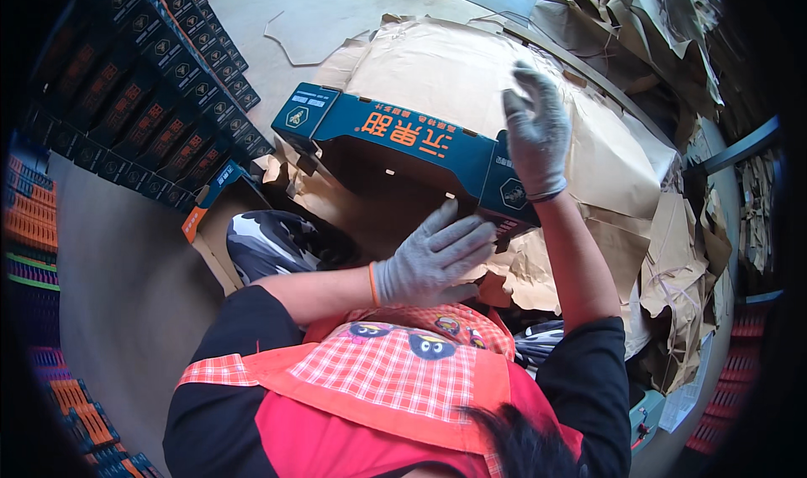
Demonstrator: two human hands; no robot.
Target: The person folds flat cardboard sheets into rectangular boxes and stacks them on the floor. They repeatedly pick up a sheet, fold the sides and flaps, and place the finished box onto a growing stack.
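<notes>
In front of me a dark teal cardboard box with orange print stands on a bed of brown paper, its hollow brown inside facing me. My left hand, in a grey knit glove, is held at the box's near right corner with fingers stretched out, and nothing shows in it. Whether its fingertips touch the cardboard I cannot tell. Beyond it, my right hand, gloved alike, is raised at the box's right end. Its fingers are apart and the palm seems bare. The lower part of that hand overlaps the box's corner.
Brown paper drapes the work surface. Beside my left knee sits another box with an orange edge. Stacked teal boxes rise at the far left, with orange-and-dark stacks nearer. Crumpled paper heaps on the right.
</notes>
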